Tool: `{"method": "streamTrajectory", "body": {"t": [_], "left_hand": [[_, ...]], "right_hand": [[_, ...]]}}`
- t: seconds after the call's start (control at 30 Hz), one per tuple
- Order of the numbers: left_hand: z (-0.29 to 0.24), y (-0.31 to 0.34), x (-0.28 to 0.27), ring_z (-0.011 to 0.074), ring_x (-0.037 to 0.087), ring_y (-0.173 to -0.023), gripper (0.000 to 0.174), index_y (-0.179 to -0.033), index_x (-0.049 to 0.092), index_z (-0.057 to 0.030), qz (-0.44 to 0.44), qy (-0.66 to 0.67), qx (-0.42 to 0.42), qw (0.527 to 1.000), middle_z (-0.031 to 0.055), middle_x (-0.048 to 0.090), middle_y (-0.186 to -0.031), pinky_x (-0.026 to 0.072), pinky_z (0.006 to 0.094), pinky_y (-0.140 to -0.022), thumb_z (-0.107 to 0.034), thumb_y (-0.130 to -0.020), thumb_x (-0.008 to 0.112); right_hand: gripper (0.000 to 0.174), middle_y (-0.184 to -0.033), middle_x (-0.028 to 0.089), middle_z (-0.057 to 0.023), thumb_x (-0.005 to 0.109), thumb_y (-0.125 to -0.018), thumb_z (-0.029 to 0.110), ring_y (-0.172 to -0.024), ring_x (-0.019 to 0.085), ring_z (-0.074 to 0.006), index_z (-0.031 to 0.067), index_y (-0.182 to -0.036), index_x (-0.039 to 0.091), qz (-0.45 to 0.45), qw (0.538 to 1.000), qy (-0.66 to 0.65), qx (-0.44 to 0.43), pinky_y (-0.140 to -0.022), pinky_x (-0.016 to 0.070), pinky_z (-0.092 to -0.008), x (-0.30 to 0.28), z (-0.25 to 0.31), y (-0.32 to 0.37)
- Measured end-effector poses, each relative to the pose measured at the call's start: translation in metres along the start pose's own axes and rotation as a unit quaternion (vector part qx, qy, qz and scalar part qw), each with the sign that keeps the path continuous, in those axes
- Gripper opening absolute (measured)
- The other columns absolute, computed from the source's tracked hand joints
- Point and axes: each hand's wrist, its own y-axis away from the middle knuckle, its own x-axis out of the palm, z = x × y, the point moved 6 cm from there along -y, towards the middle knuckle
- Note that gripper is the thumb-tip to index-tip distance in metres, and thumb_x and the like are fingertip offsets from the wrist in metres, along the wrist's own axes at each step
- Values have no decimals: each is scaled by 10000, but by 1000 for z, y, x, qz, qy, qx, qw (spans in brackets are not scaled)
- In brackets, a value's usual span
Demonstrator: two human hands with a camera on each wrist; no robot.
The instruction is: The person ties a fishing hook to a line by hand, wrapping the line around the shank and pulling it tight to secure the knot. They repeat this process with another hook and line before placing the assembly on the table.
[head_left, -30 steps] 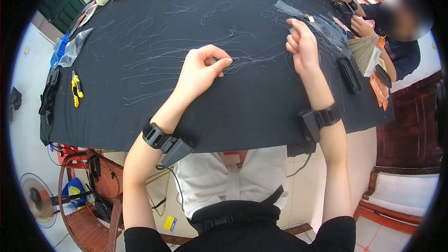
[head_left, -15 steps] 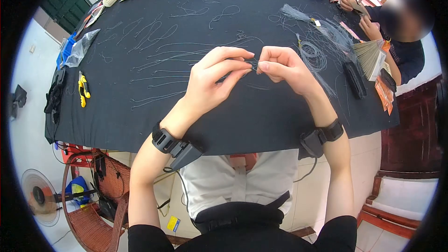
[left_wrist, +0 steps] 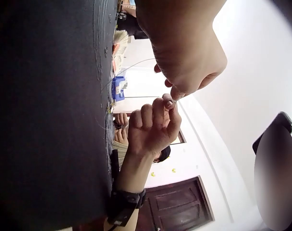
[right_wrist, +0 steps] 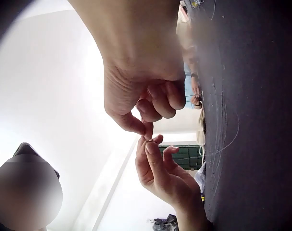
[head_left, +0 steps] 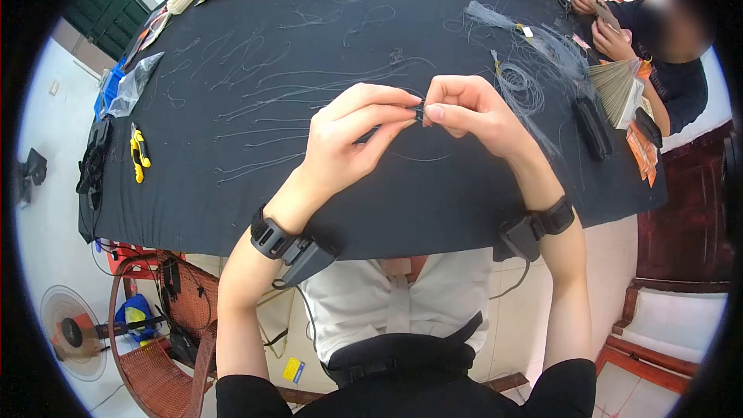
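Observation:
My left hand [head_left: 348, 135] and right hand [head_left: 476, 112] meet fingertip to fingertip above the black-covered table [head_left: 371, 217]. Thumb and fingers of the left hand pinch a thin grey line [left_wrist: 129, 66], which bows out from the fingers towards the cloth. The right thumb and index finger pinch at the same spot, the other right fingers curled into the palm. Whatever small piece sits between the fingertips is mostly hidden. Several more grey lines [head_left: 263, 120] lie side by side under and left of the left hand.
Right of the hands lie a coil of line [head_left: 520, 89] and a loose bundle [head_left: 491, 15]. A black case [head_left: 592, 128] and fanned cards [head_left: 619, 93] are near another person's hands [head_left: 611, 42]. Yellow-handled pliers [head_left: 139, 153] lie at the left, by a plastic bag [head_left: 135, 85].
The right hand has come left from beside the bundle to meet the left hand's fingertips. Over the last half second both hands stay nearly in place, pinching.

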Motion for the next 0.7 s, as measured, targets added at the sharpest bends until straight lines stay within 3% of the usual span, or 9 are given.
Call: {"method": "streamTrajectory", "body": {"t": [0.7], "left_hand": [[-1,0,0,189,614,-736,143,-798,630,-20,0,13,-1,1000,75,626,-849,502,258,-631,41,-672,657]], "right_hand": [[202,-533,414,84,565,-840,236,-467,314,1,42,-785,585,-2,1000,17,-16,-409,215,-178,1,-2,-1]]}}
